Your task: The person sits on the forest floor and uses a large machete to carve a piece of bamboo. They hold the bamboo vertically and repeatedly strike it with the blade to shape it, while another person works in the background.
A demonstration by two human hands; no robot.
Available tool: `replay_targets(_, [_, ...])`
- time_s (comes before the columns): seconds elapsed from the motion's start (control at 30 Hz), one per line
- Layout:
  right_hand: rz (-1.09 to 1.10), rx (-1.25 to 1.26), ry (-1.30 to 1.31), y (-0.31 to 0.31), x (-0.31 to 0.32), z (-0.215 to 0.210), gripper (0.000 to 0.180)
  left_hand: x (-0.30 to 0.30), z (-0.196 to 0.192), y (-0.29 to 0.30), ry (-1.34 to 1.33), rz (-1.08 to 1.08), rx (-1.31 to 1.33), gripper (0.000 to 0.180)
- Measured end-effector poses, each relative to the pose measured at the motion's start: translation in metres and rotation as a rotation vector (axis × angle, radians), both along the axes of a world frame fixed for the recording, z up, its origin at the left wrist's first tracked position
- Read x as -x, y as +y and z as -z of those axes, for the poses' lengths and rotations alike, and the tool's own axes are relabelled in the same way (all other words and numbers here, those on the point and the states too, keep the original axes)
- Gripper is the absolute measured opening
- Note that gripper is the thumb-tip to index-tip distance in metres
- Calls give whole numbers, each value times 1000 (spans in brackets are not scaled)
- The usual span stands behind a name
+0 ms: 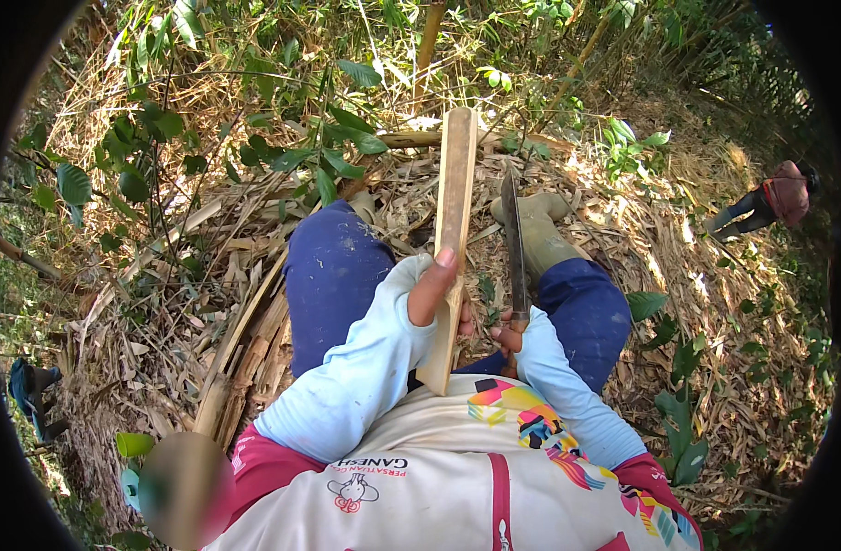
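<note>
My left hand [431,292] is closed around a flat wooden slat [454,188], its thumb lying along the slat's face. The slat stands lengthwise in front of me, its lower end near my chest and its upper end pointing away. In my right hand [510,336] is the wooden handle of a machete [514,243], whose long dark blade points away from me. Blade and slat are apart, the machete to the right. Light blue sleeves cover both forearms, and part of the right hand's grip is hidden by its sleeve.
Dry leaf litter [678,303] covers the ground. Long split pieces of wood [246,349] lie by my left leg. Leafy branches [338,151] hang ahead on the left. Another person [777,197] is bent over at the far right. A green cup-like thing [134,444] is at lower left.
</note>
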State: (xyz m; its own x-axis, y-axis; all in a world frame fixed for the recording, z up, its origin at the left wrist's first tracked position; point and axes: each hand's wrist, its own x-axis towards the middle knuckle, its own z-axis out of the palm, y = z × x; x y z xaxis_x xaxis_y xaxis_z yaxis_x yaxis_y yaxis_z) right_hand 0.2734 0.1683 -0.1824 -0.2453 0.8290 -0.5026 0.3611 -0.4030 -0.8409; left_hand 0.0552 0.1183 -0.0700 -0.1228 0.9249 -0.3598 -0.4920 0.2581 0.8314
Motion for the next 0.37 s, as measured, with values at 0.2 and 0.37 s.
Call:
replay_targets(0.2, [-120, -21, -46, -3, 0, 1, 38, 8, 4, 1, -27, 28, 20, 38])
replay_targets(0.37, [-196, -77, -28, -1, -4, 2, 39, 7, 2, 2, 67, -40, -157, 40])
